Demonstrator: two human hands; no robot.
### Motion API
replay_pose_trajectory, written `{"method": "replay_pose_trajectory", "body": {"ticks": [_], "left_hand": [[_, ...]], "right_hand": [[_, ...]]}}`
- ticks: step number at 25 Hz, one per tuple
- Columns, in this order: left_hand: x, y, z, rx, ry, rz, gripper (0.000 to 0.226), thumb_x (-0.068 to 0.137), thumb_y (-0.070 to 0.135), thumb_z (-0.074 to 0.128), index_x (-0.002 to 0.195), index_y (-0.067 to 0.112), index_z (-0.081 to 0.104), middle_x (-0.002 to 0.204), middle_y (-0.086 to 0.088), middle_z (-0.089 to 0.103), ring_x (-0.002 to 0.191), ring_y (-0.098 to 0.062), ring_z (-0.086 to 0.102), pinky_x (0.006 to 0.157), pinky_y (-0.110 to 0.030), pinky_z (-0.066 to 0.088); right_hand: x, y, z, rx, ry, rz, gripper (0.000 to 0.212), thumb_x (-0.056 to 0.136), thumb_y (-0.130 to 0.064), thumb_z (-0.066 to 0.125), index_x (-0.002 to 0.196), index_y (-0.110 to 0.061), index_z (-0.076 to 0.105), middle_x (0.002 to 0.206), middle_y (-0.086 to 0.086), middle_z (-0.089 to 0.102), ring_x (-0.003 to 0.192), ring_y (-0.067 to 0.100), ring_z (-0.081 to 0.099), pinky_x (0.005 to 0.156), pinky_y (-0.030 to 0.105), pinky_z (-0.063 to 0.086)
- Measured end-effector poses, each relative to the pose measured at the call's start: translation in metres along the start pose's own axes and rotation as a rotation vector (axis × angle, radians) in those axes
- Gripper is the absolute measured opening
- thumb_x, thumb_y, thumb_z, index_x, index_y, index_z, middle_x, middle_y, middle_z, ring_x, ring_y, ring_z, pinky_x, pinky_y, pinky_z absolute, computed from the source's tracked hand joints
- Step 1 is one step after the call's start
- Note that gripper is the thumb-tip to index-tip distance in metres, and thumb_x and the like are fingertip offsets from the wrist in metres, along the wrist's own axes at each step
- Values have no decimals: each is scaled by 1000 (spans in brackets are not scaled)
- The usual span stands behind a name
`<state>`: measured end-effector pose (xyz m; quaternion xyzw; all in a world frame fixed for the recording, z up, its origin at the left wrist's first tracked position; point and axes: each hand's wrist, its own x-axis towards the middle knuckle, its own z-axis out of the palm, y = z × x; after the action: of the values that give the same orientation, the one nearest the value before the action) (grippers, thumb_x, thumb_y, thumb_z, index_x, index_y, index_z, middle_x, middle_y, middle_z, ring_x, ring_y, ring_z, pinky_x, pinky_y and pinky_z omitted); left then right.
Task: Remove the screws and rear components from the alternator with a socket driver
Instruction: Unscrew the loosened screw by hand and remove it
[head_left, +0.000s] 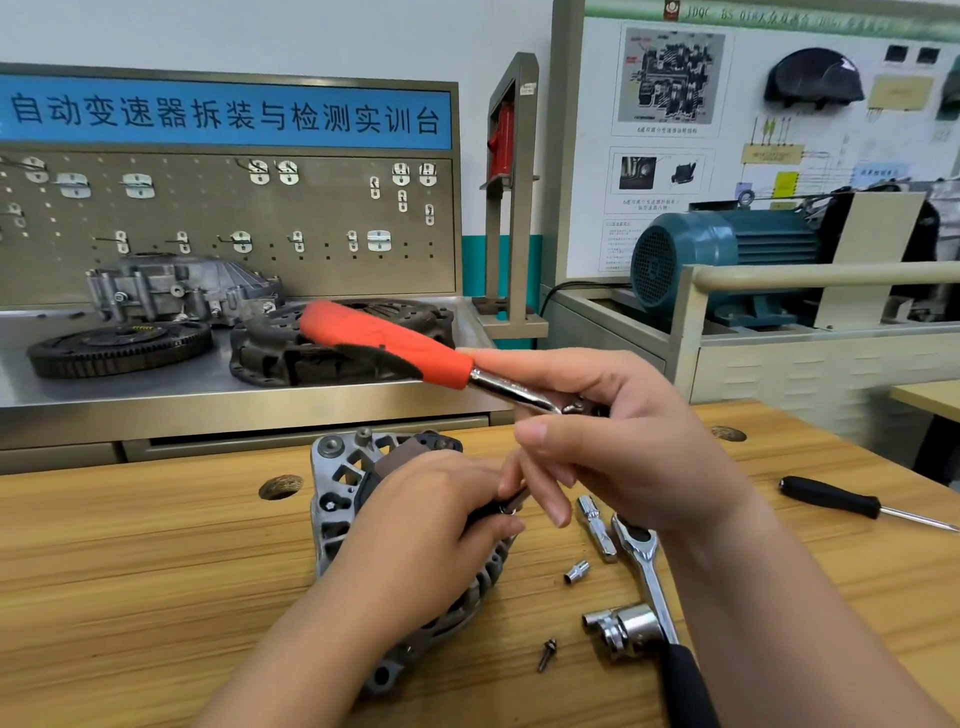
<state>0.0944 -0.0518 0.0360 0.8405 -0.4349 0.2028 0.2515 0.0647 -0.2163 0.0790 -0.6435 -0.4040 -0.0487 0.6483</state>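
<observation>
Wooden workbench (156, 545) in a training workshop, with the alternator (337, 483) lying on it near the front edge. The right hand (639, 431) is raised just above the alternator, its fingers curled round the chrome shank of a red-handled socket driver (384, 343), whose handle slants up and to the left. The left hand (415, 535) rests on the alternator's rear face, its thumb and fingers pinching a small dark piece (506, 504) too hidden to identify. This piece touches the right hand's lower fingertips.

On the bench just right of the alternator lie a chrome extension bar (596, 527), a small socket (576, 571) and a black-handled ratchet (647, 571) beside a large socket (623, 629). A loose screw (547, 653) lies nearer the front edge. A black-handled screwdriver (831, 498) lies well apart to the right.

Behind stands a steel bench (208, 395) carrying a flywheel (119, 348), a clutch pressure plate (291, 348) and a gearbox housing (176, 286), under a pegboard (234, 208) with hooks. To the right is a teal electric motor (727, 254).
</observation>
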Motion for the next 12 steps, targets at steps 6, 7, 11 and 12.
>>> {"method": "replay_pose_trajectory", "body": {"ticks": [6,7,11,12], "left_hand": [[-1,0,0,23,13,-16,12,82,29,65,75,33,56,78,17,62,81,-3,53,75,-24,43],[-1,0,0,23,32,-31,23,81,27,67,69,37,48,73,16,59,80,-4,51,71,-20,41],[-1,0,4,71,29,-92,14,83,38,61,74,31,54,77,18,56,82,-2,44,66,-12,31],[-1,-1,5,73,26,-91,11,84,40,60,81,29,62,87,18,61,87,-1,47,71,-14,33]], "right_hand": [[6,-15,-4,-44,-106,96,46,80,0,58,126,-2,59,50,-9,52,43,11,54,69,46,52],[5,-15,0,-84,-55,87,45,82,2,56,126,-7,59,51,-8,54,45,12,56,67,51,51],[-6,-5,31,-262,468,-12,39,90,-6,52,111,-36,67,59,7,57,56,21,65,61,35,58],[-6,-3,36,-297,597,-35,36,93,-7,51,102,-37,69,62,10,58,58,21,66,61,34,60]]}}
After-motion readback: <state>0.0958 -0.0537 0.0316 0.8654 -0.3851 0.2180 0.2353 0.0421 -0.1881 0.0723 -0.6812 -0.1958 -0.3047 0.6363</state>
